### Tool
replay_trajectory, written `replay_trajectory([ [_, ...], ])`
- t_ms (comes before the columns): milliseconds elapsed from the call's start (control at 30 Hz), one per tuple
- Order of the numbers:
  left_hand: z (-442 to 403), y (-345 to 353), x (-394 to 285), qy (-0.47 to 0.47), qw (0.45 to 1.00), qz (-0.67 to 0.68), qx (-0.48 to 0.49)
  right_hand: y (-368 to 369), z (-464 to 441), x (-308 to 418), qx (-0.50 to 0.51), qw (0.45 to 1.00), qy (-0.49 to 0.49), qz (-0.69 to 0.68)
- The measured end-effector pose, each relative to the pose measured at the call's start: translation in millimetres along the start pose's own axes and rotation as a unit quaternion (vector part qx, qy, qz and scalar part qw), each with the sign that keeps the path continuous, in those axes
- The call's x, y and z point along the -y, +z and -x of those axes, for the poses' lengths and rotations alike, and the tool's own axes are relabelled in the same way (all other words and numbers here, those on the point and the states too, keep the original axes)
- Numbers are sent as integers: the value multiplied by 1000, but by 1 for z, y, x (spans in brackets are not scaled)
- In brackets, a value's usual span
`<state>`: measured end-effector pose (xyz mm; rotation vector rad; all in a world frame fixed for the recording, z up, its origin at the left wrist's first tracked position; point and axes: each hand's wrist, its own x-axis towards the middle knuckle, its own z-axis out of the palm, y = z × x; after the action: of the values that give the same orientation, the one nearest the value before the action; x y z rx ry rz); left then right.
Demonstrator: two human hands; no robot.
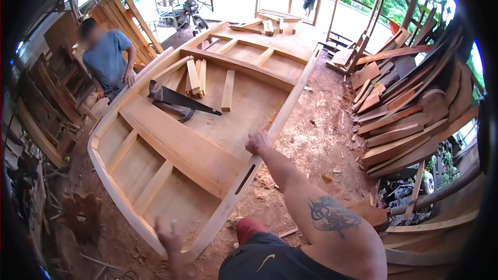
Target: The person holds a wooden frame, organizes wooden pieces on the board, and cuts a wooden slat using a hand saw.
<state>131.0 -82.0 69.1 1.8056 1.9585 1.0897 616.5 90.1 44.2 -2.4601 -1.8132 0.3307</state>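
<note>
Frame (298,91) of pale wood lies flat across the middle of the head view, its near end just in front of the person. The hands are apart: the right hand (258,143) is closed over the long right rail, a little beyond a narrow slot (245,179) cut in it, while the left hand (170,236) is blurred at the near end, and whether it grips the wood cannot be told. Inside the frame, beyond a wide board (179,148), lie a saw (189,102) and, partly beneath it, a dark curved tool (185,117). A bunch of short sticks (195,79) rests just past them, with one block (227,91) lying apart to its right. More offcuts (267,27) sit at the far end. A co-worker (109,57) in a blue shirt stands along the left side, one arm lowered near the edge. Shavings (321,129) cover the ground on the right, planks (404,114) are heaped past them, and a motorcycle (185,14) stands farther off.
</note>
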Motion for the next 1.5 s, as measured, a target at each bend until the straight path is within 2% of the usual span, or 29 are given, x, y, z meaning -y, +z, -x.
replay_trajectory([
  [67,-11,-16,73,-16,987,-140,-77,4,-4,1,-9,1000,-4,-4],
  [167,-20,-26,143,-132,956,-242,-104,7,-1,1,-4,1000,-4,-6],
  [267,-22,-9,152,-327,926,-186,-6,2,-1,1,-8,1000,-8,5],
  [333,-25,-11,138,-340,916,-215,3,11,-3,0,-43,999,-14,4],
  [433,-24,-17,126,-341,917,-206,9,0,-1,3,7,1000,-5,15],
  [667,-21,-9,147,-334,920,-203,-24,8,-6,1,3,1000,-1,6],
  [767,-22,-11,134,-335,921,-198,-26,3,-2,2,13,1000,-2,10],
  [867,-18,-11,138,-305,935,-175,-43,-2,0,4,24,1000,-5,19],
  [1500,-17,-11,141,-318,934,-160,-38,-3,2,4,16,1000,-4,16],
])
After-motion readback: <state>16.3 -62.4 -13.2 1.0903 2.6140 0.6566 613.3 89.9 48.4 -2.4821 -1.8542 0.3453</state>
